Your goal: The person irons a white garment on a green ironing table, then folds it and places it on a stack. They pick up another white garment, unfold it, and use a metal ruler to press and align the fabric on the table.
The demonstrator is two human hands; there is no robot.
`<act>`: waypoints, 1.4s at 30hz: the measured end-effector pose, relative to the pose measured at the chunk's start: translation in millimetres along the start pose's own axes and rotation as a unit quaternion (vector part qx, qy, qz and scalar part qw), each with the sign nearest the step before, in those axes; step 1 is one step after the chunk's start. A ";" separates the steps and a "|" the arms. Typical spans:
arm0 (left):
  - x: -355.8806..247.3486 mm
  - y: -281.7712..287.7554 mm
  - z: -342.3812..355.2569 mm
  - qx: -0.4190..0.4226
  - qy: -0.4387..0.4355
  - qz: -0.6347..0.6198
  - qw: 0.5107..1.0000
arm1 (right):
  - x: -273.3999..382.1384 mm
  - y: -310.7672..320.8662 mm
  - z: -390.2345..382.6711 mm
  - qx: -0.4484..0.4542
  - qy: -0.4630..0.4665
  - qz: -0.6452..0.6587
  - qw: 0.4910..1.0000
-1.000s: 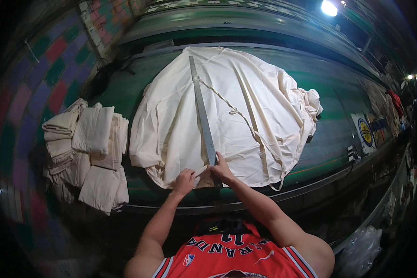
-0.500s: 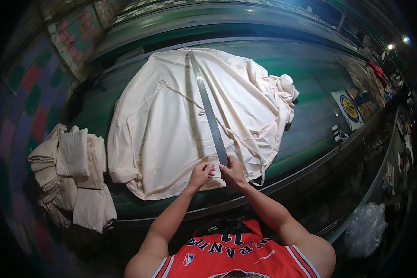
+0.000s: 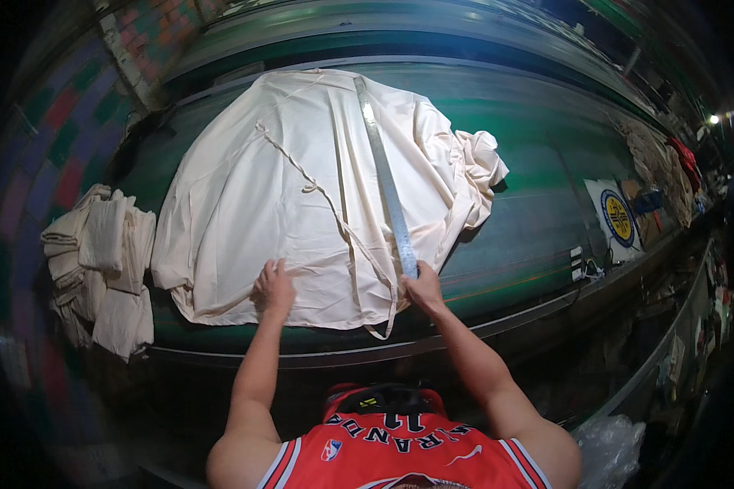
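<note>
Cream cloth (image 3: 302, 220) lies spread in loose folds over the long green table (image 3: 538, 220). A twisted, knotted cord (image 3: 308, 186) of the same colour runs across it toward the near edge. My right hand (image 3: 423, 287) is closed around the near end of a long metal ruler (image 3: 386, 171), which lies slanted over the right part of the cloth. My left hand (image 3: 275, 287) rests on the cloth near its front edge, fingers apart and slightly bent, holding nothing.
Folded cream cloths (image 3: 106, 269) are piled at the table's left end. On the right lie a sheet with a round blue and yellow emblem (image 3: 617, 218) and a white power strip (image 3: 577, 264). Clear plastic (image 3: 607, 448) sits low at the right; a painted brick wall (image 3: 45, 155) stands left.
My left hand has moved left, away from the ruler, onto the cloth. My right hand has shifted slightly right with the ruler, which now stands farther from the cord. The view has shifted.
</note>
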State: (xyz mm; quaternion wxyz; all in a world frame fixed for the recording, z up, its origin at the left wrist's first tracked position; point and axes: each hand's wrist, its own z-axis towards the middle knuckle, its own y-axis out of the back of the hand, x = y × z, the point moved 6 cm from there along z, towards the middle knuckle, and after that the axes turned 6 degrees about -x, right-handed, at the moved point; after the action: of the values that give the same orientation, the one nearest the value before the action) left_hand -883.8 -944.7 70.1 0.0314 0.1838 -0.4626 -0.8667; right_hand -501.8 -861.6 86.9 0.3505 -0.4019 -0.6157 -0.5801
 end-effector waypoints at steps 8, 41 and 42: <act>66.9 14.9 -10.7 0.137 -0.010 0.019 0.990 | -8.6 66.0 59.9 0.030 0.163 -0.293 0.942; -48.0 15.3 -103.5 0.409 -0.136 -0.157 0.889 | -12.0 18.0 -22.7 0.417 0.349 -0.333 0.770; -47.7 13.9 -102.7 0.432 -0.136 -0.157 0.878 | -13.6 16.2 -24.6 0.419 0.351 -0.346 0.762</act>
State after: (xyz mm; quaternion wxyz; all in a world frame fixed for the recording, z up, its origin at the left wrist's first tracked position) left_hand -805.4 -1023.1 43.4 -0.2503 0.1298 -0.7560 -0.5907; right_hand -482.2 -887.2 83.7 0.4511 0.2575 -0.7285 -0.4467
